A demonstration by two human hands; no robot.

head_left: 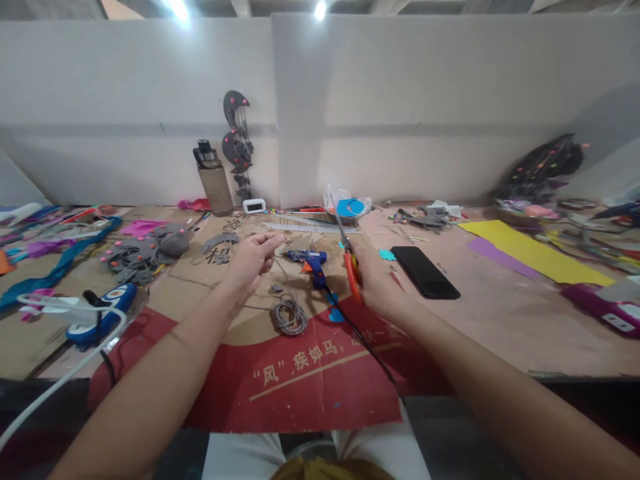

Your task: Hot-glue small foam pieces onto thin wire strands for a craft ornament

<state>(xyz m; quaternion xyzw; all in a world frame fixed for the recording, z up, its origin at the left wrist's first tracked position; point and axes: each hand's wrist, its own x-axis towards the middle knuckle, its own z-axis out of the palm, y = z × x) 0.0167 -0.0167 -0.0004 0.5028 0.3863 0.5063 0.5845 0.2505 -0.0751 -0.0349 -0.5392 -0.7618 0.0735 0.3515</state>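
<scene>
You gripped the orange-handled scissors (pixel 353 275) in your right hand (pixel 376 279), right of the glue gun (pixel 314 261), left hand (pixel 253 265) pinched over the desk (pixel 500 333), contents unclear, so steady blades kept clear of that hand suited best.

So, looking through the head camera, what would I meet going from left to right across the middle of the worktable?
Blue-and-white power strip, left hand, blue glue gun, orange-handled scissors, right hand gripping them, black phone, yellow sheet.
</scene>
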